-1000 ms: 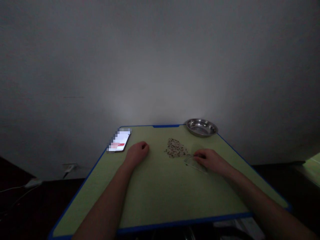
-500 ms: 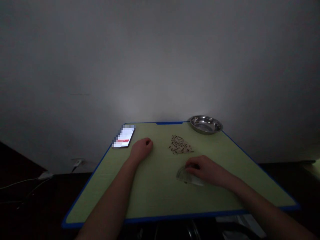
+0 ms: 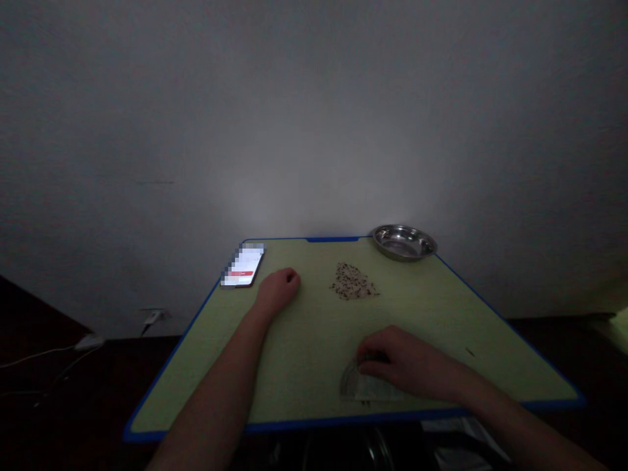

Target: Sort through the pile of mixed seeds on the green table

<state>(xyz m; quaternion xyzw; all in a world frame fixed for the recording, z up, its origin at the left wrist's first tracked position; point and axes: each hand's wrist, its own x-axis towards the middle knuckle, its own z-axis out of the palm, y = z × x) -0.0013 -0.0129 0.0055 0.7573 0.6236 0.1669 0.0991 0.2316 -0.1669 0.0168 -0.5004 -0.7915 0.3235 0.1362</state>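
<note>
My right hand (image 3: 392,360) is closed on a clear semicircular protractor (image 3: 350,384). Its straight side faces me, close to the front edge of the table, with a few dark specks (image 3: 366,403) just beyond that side. Farther back, near the middle, a heap of pale grains mixed with dark ones (image 3: 353,282) is spread on the table. To the left of the heap, my left hand (image 3: 279,288) rests in a loose fist, with nothing visible in it.
On the light green table (image 3: 304,366) with a blue rim, a phone (image 3: 245,265) with a lit screen lies at the back left. A shiny metal bowl (image 3: 405,243) sits at the back right corner. One dark sliver (image 3: 470,352) lies to the right. A wall (image 3: 314,131) rises behind.
My right hand has drawn the protractor toward me, nearer the front edge, and dark specks now show along its straight side. The left hand has stayed in place.
</note>
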